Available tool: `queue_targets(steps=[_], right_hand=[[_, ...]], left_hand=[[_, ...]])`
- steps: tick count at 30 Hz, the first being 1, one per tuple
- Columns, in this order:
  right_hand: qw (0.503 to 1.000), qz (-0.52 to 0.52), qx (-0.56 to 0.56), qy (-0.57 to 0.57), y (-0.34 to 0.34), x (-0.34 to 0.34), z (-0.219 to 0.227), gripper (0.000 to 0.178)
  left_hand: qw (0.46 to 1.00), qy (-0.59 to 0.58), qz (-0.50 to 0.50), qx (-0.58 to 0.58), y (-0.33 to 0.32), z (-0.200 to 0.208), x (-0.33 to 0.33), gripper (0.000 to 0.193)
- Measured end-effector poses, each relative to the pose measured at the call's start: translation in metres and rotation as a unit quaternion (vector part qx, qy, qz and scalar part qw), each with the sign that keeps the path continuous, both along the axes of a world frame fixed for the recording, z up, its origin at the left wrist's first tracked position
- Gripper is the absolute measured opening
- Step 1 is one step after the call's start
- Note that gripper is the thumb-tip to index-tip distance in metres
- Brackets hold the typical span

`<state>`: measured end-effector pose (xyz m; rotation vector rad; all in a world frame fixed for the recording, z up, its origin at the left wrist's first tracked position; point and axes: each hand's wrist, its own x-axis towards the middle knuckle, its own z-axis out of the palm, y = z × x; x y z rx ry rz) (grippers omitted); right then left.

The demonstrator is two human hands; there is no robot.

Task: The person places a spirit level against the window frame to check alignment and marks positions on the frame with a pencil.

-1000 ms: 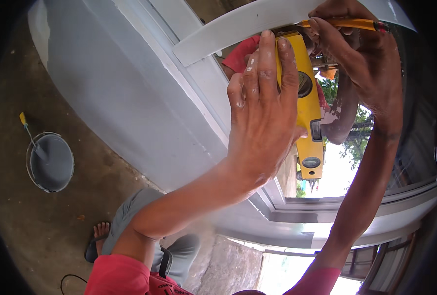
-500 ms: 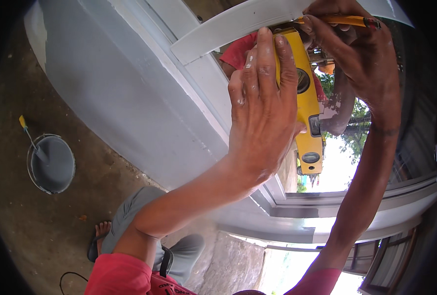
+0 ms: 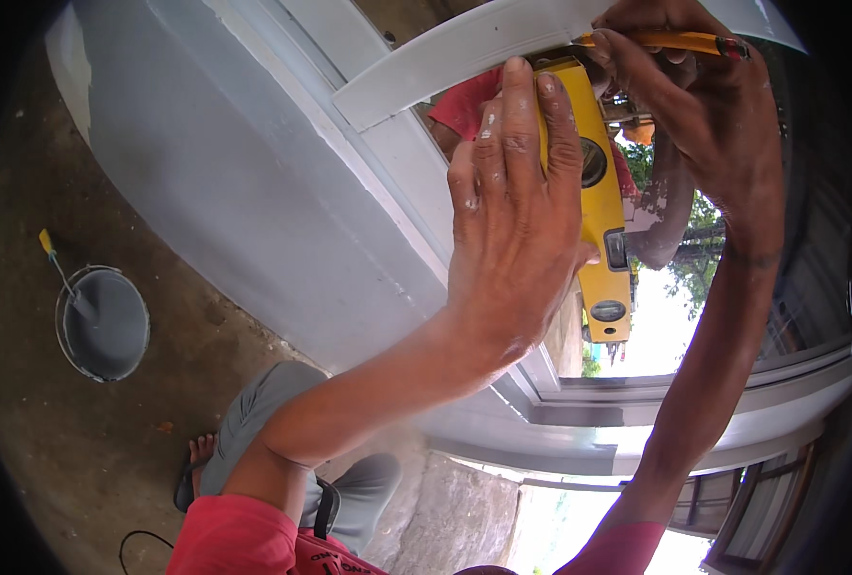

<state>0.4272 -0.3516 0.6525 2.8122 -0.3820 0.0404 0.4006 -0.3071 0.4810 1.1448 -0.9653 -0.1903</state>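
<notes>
1. Grip, left hand [image 3: 512,230]: one; fingers extended along the level, thumb on it; whether it closes around the level cannot be told.
2. Grip, right hand [image 3: 704,125]: one; closed on the pencil, its point at the strip's edge.
3. Level [image 3: 598,206]: one, yellow, three vials visible; over the glass [image 3: 656,331], upper end just beside the strip; contact unclear.
4. Pencil [image 3: 670,40]: one, orange.
5. Strip [image 3: 464,59]: one, white.
6. Bucket [image 3: 103,378]: one, on the floor [image 3: 43,431], holding grey paint [image 3: 114,331] and one roller [image 3: 45,241].
</notes>
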Motion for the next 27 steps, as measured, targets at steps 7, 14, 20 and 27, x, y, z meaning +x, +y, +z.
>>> queue_targets(steps=[7, 14, 20, 27], right_hand=[[0.999, 0.009, -0.012, -0.030, 0.003, -0.002, -0.003, 0.009], [0.989, -0.084, 0.065, -0.102, 0.012, -0.001, -0.007, 0.011], [0.997, -0.057, 0.023, -0.053, 0.009, -0.003, -0.006, 0.011], [0.996, -0.077, -0.003, -0.034, 0.009, 0.000, -0.007, 0.009]], left_hand=[[1.000, 0.001, -0.006, 0.003, 0.001, 0.002, 0.001, 0.128], [0.999, -0.015, 0.001, 0.031, 0.004, 0.003, 0.002, 0.124], [1.000, -0.014, 0.000, 0.020, 0.003, 0.004, 0.001, 0.122], [1.000, -0.005, -0.004, 0.012, 0.002, 0.001, 0.002, 0.124]])
